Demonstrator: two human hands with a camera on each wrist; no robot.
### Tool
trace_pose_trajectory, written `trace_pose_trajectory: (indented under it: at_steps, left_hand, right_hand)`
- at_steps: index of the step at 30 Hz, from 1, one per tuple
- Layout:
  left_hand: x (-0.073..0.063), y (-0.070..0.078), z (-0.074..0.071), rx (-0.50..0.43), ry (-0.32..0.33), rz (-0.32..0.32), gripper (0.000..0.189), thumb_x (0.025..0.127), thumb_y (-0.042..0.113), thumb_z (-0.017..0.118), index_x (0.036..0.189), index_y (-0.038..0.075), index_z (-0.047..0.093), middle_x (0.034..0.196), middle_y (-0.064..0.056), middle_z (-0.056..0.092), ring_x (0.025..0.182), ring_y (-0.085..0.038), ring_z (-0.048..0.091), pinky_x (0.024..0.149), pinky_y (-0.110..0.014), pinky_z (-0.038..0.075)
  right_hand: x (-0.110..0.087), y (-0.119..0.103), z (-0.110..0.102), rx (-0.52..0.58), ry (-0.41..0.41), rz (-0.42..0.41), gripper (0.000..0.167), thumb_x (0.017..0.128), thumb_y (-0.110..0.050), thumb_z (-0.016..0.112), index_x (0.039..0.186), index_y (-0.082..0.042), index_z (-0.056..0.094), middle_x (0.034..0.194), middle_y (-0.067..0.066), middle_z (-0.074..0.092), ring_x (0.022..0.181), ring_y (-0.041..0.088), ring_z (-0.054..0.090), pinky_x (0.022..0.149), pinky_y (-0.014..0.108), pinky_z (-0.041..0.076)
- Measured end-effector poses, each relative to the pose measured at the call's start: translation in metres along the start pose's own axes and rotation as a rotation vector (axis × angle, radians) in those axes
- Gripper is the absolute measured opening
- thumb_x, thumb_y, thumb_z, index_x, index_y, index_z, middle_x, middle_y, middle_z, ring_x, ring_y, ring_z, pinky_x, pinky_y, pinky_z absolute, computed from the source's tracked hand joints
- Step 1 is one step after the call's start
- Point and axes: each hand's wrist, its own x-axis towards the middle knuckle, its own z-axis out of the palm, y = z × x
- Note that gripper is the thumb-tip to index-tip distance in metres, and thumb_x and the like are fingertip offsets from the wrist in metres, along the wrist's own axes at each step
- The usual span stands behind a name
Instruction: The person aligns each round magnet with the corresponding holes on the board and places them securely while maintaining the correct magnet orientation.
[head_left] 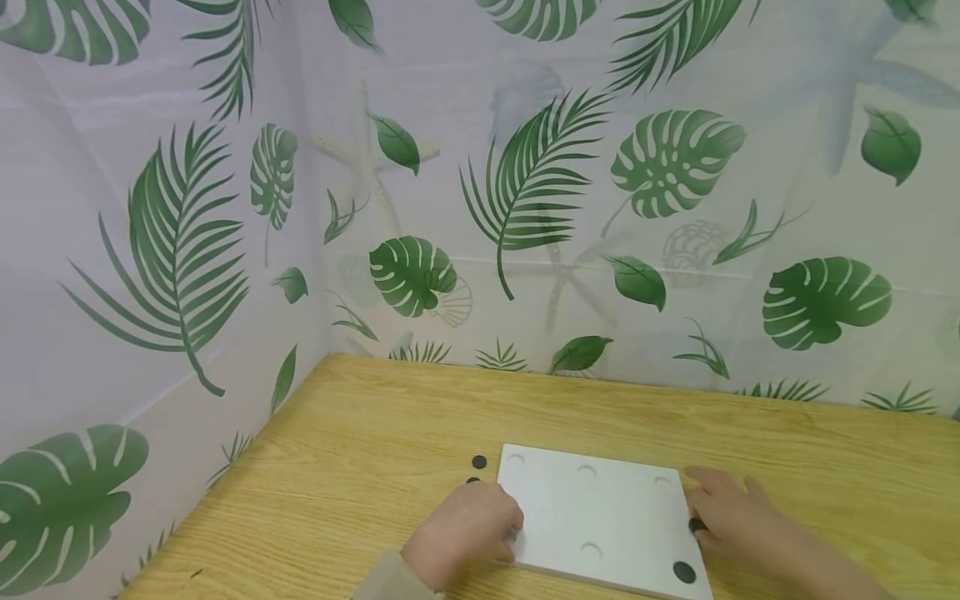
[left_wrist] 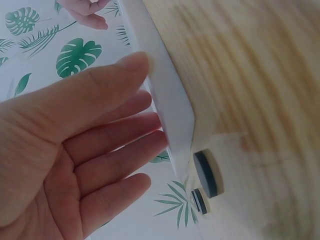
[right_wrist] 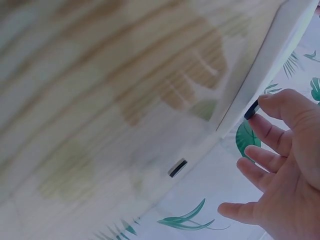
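A white rectangular board (head_left: 592, 517) with shallow round recesses lies on the table, a black disc (head_left: 684, 572) sitting in its near right corner. At the board's left edge is my left hand (head_left: 472, 525), its fingertips touching the board (left_wrist: 172, 110) and its fingers loosely extended; I see nothing held in it. The near left corner area is covered by that hand. My right hand (head_left: 731, 512) pinches another black disc (right_wrist: 252, 110) between thumb and index finger beside the board's right edge, the other fingers spread.
Two loose black discs (head_left: 479, 462) lie left of the board, one partly behind the left hand. Another loose disc (right_wrist: 178, 168) lies on the table near the right hand. The wooden table (head_left: 337, 467) meets leaf-patterned white sheets (head_left: 525, 208) behind and at left.
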Motion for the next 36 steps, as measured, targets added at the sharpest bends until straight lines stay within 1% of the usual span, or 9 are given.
trace_pose_trajectory:
  at_steps: [3,7,12,15,22,31,36]
  left_hand:
    - [0.001,0.0,0.0,0.001,0.006,-0.001,0.013,0.065,0.027,0.074,0.071,0.02,0.064,0.061,0.014,0.048,0.056,-0.005,0.038,0.052,-0.018,0.034]
    - [0.001,0.0,-0.001,0.005,0.003,0.001,0.014,0.066,0.028,0.074,0.073,0.02,0.065,0.062,0.014,0.049,0.056,-0.005,0.039,0.053,-0.017,0.035]
    - [0.003,-0.001,-0.005,-0.012,-0.023,-0.003,0.012,0.068,0.027,0.073,0.072,0.02,0.064,0.061,0.014,0.048,0.057,-0.005,0.039,0.053,-0.017,0.034]
    - [0.003,-0.001,-0.008,-0.022,-0.034,-0.009,0.011,0.068,0.027,0.073,0.072,0.02,0.064,0.062,0.014,0.048,0.057,-0.005,0.039,0.053,-0.018,0.034]
    - [0.002,-0.001,-0.012,-0.028,-0.044,-0.016,0.014,0.068,0.029,0.073,0.076,0.02,0.066,0.065,0.014,0.052,0.058,-0.004,0.041,0.055,-0.017,0.037]
    - [0.002,0.0,-0.01,-0.03,-0.043,-0.019,0.014,0.069,0.029,0.073,0.078,0.02,0.067,0.068,0.014,0.055,0.06,-0.002,0.043,0.056,-0.017,0.038]
    - [0.002,-0.001,-0.008,-0.016,-0.026,-0.011,0.013,0.068,0.028,0.073,0.076,0.021,0.066,0.066,0.014,0.053,0.058,-0.003,0.041,0.055,-0.017,0.037]
  right_hand:
    - [0.001,-0.002,-0.002,0.001,0.0,-0.01,0.023,0.07,-0.013,0.071,0.071,-0.018,0.048,0.119,0.021,0.045,0.109,0.042,0.039,0.077,0.071,0.022]
    - [0.004,-0.006,-0.005,0.004,-0.031,-0.01,0.023,0.07,-0.013,0.071,0.072,-0.017,0.047,0.12,0.021,0.044,0.109,0.041,0.038,0.077,0.07,0.023]
    - [0.01,-0.011,-0.009,0.021,-0.089,0.0,0.021,0.071,-0.015,0.07,0.073,-0.017,0.049,0.122,0.019,0.043,0.111,0.039,0.037,0.078,0.07,0.022]
    - [0.013,-0.014,-0.01,0.04,-0.104,-0.004,0.02,0.071,-0.016,0.07,0.072,-0.017,0.05,0.122,0.019,0.043,0.111,0.038,0.037,0.078,0.07,0.022]
    - [0.013,-0.025,-0.014,0.046,-0.045,-0.107,0.02,0.072,-0.015,0.069,0.071,-0.018,0.049,0.123,0.019,0.042,0.112,0.04,0.036,0.078,0.07,0.022]
    - [0.018,-0.044,-0.017,0.005,-0.03,-0.155,0.019,0.072,-0.016,0.068,0.072,-0.016,0.05,0.123,0.018,0.042,0.113,0.036,0.037,0.08,0.067,0.025]
    - [0.021,-0.054,-0.016,-0.006,-0.015,-0.199,0.018,0.072,-0.016,0.067,0.072,-0.015,0.049,0.123,0.017,0.043,0.114,0.033,0.037,0.081,0.067,0.024]
